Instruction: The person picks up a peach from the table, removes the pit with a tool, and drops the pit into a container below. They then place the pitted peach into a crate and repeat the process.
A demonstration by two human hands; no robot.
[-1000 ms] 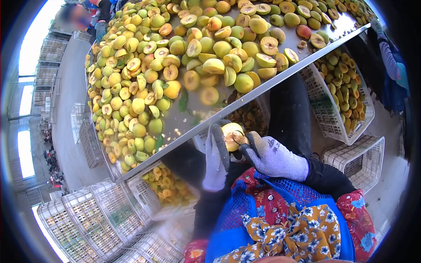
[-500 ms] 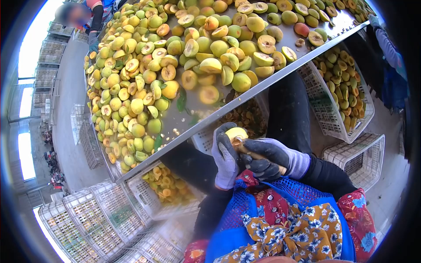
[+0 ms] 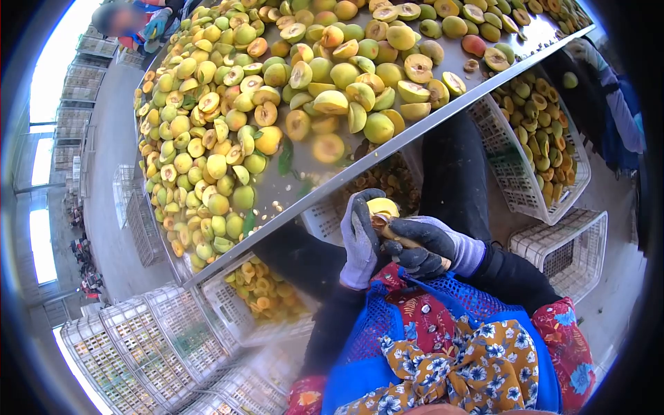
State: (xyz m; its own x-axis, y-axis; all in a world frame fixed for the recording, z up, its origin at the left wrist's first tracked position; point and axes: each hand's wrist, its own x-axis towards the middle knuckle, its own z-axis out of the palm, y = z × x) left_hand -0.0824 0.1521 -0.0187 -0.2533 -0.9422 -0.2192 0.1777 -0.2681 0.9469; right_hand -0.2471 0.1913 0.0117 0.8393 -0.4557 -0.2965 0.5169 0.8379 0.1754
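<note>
My left hand (image 3: 361, 238), in a grey glove, grips a yellow fruit half (image 3: 382, 207) just below the edge of the metal table (image 3: 304, 181). My right hand (image 3: 429, 245), also gloved, is closed on a small wooden-handled tool (image 3: 408, 241) whose tip is pressed into the fruit at its pit. Both hands work close to my blue mesh apron (image 3: 429, 325). The tool's blade is hidden by the fruit and fingers.
The table carries a large heap of whole and halved yellow-green fruit (image 3: 277, 90). White plastic crates stand below: one with halves at right (image 3: 546, 149), an empty one (image 3: 564, 245), one under the table (image 3: 263, 294). Other people work at the far left (image 3: 135, 21) and right (image 3: 609, 104).
My right hand has turned palm-down over the tool and pressed it into the fruit. The fruit and both hands have shifted slightly right. The person at the far end has moved.
</note>
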